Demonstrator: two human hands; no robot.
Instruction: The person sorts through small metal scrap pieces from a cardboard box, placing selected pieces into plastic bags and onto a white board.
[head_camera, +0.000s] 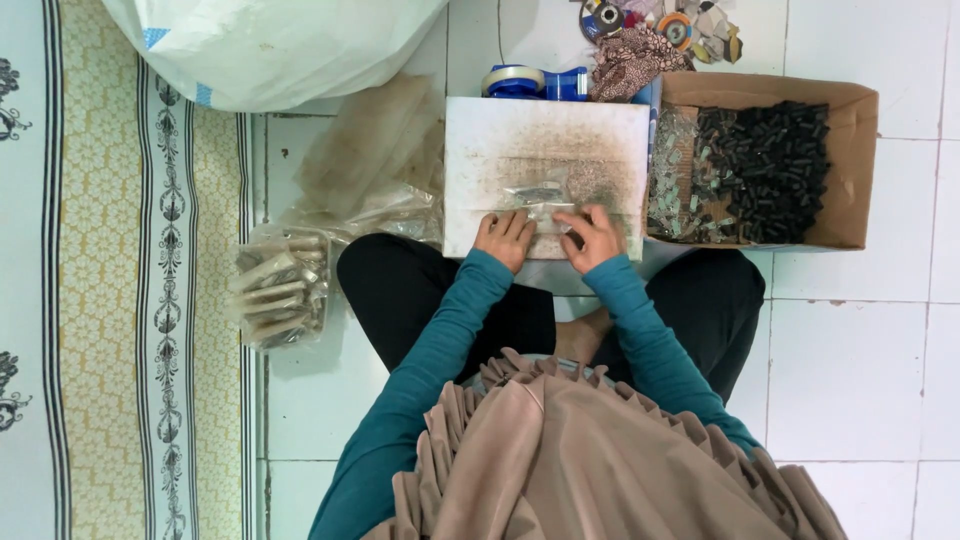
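2 hands | left hand (505, 238), right hand (592, 236) pinch clear bag (545, 212) (flat) | white board (545, 150)

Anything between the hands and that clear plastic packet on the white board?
Nothing visible. The left hand and right hand both rest on the clear plastic packet on the white board. The cardboard box of black pieces sits off to the right.

A home floor doubling as a workshop: white tiles (860, 350), patterned mat (120, 300) left, cardboard box (850, 170) of small black parts (780, 170) far right.
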